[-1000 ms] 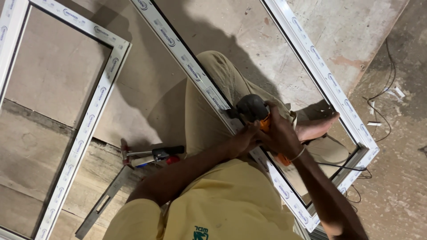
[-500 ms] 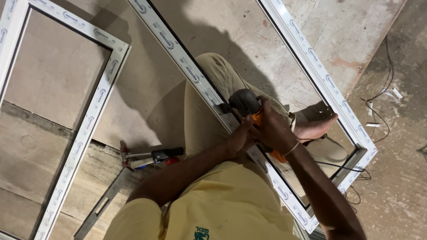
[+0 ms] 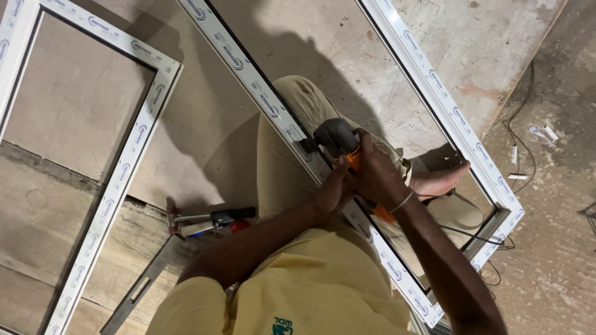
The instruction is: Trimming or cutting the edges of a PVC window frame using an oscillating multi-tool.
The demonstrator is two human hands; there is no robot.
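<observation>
A seated worker's right hand (image 3: pixel 379 180) wraps around an orange-and-grey corded power tool (image 3: pixel 340 141), its rounded head pressed to the white plastic window frame (image 3: pixel 261 93) lying across the worker's lap; the left hand (image 3: pixel 332 193) curls against the frame rail beside it. A hammer (image 3: pixel 208 218) rests on the rough concrete floor (image 3: pixel 546 248).

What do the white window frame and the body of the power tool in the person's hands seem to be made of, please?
Window frame: probably white plastic (uPVC) profile, smooth and glossy, covered with printed protective film. Power tool: likely moulded plastic, matte grey head and orange body. Both hands, left and right, grip it.
</observation>
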